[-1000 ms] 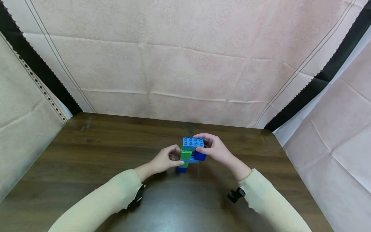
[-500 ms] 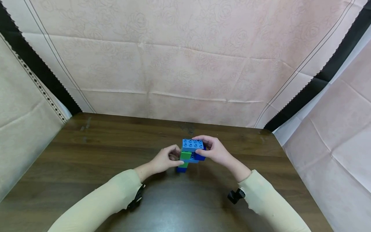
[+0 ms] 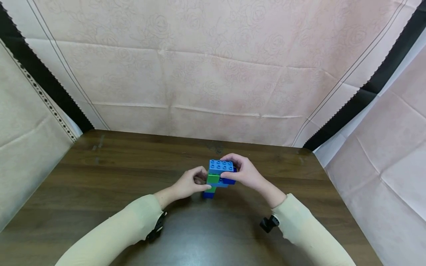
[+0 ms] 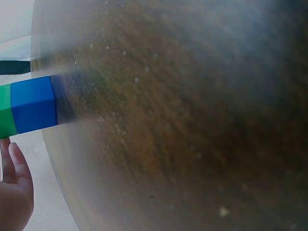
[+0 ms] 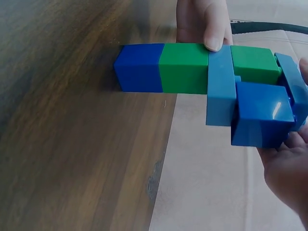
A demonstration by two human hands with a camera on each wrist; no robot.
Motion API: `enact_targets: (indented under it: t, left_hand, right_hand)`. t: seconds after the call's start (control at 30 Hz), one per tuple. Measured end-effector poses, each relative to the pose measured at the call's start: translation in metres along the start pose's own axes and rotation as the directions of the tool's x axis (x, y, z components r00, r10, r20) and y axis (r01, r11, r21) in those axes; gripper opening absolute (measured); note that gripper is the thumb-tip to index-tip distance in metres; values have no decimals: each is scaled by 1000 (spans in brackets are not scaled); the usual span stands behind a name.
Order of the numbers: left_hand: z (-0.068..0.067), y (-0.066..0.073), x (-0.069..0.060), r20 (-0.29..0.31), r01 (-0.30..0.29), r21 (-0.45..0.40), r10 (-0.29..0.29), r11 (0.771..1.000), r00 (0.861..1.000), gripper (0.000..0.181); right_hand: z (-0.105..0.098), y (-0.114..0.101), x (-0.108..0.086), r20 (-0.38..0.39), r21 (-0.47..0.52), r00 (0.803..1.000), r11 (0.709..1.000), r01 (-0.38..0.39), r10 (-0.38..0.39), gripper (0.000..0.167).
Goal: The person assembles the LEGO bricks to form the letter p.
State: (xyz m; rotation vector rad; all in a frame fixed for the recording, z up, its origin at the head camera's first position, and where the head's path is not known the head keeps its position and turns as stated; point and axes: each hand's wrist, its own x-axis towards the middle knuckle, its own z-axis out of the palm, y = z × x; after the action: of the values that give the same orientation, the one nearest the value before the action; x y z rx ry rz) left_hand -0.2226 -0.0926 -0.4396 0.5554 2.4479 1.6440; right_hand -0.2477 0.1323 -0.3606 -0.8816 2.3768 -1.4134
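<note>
A tower of toy building bricks stands on the table. Its base is a dark blue brick, followed by a green brick and a long light blue brick. Above that, a second green brick and a dark blue brick sit side by side. A long light blue brick lies across the top; studs show in a narrow gap under it in the right wrist view. My left hand pinches the tower at mid-height between thumb and fingers. My right hand grips the top brick from the right.
The brown wooden table extends around the tower. A pale patterned cloth hangs behind it, with further cloth at both sides. Black camera mounts sit on both wrists, the right one low over the table.
The top light blue brick has moved down slightly onto the bricks below. My right thumb has slid left along its front side. My left hand has stayed in place.
</note>
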Motion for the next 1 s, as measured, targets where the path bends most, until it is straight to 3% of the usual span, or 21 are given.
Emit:
enact_targets:
  t: [0.2, 0.7, 1.0]
  left_hand:
    - [0, 1, 0, 5, -9, 1, 9, 1000, 1000, 26]
    - [-1, 0, -1, 10, -14, -1, 14, 1000, 1000, 25]
    - [-2, 1, -1, 10, -25, 15, 25, 1000, 1000, 24]
  right_hand:
    - [2, -3, 3, -18, -48, 1000, 999, -16, 15, 39]
    - [3, -9, 0, -2, -227, 995, 969, 98, -101, 39]
    - [3, -8, 1, 3, -238, 992, 963, 127, -130, 41]
